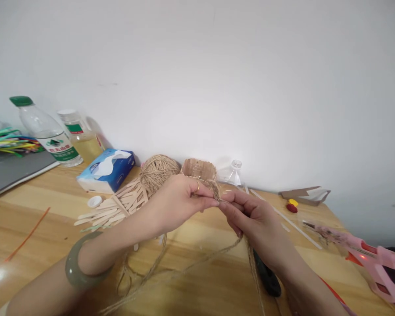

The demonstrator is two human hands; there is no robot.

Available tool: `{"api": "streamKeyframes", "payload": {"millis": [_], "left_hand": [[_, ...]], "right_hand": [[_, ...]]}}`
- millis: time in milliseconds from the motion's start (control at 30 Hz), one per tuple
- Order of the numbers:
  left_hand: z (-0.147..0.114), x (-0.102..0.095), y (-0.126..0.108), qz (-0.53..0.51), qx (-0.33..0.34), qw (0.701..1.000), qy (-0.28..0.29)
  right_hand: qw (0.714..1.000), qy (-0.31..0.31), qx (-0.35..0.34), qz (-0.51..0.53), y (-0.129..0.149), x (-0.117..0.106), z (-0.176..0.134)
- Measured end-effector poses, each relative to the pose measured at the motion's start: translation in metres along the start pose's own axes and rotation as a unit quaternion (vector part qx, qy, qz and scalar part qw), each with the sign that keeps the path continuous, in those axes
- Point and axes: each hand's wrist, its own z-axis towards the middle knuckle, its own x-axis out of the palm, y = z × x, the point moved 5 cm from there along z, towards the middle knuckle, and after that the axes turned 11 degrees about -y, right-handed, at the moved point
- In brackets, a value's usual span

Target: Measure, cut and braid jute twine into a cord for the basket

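Both hands meet above the middle of the table, pinching a braided length of jute twine (214, 189). My left hand (181, 199), with a ring on one finger, is closed on the braid with thumb and fingertips. My right hand (250, 215) is closed on the twine just right of the left fingertips. Loose twine strands (197, 263) hang from the hands and trail over the table toward me. Behind the hands stand a ball of jute twine (159, 170) and a small brown container (198, 168), its lower part hidden by the braid and fingers.
Wooden craft sticks (128, 199) lie left of the hands by a tissue box (107, 171). Two bottles, one a water bottle (52, 136), stand at the back left. A pink glue gun (362, 250) lies at right. A dark handle (266, 274) sits under my right forearm.
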Motion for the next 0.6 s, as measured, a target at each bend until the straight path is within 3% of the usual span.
{"api": "streamKeyframes", "payload": {"millis": [167, 300, 367, 433, 500, 600], "left_hand": [[-0.001, -0.002, 0.000, 0.058, -0.001, 0.998, -0.035], [0.000, -0.002, 0.004, 0.017, -0.043, 0.998, -0.047], [0.002, -0.001, 0.005, -0.020, -0.061, 0.996, -0.053], [0.003, -0.001, 0.005, -0.055, -0.071, 0.994, -0.064], [0.004, -0.001, 0.004, -0.089, -0.074, 0.990, -0.080], [0.004, 0.001, 0.004, -0.137, -0.090, 0.982, -0.097]], "right_hand": [[0.991, -0.012, -0.062, -0.116, -0.001, -0.003, 0.002], [0.961, -0.056, -0.143, -0.231, 0.004, -0.014, 0.002], [0.958, -0.066, -0.141, -0.240, 0.007, -0.019, 0.002], [0.976, -0.045, -0.087, -0.194, 0.005, -0.021, 0.000], [0.996, 0.011, -0.002, -0.083, 0.002, -0.014, -0.004], [0.984, 0.113, 0.091, 0.101, -0.002, 0.007, -0.013]]}}
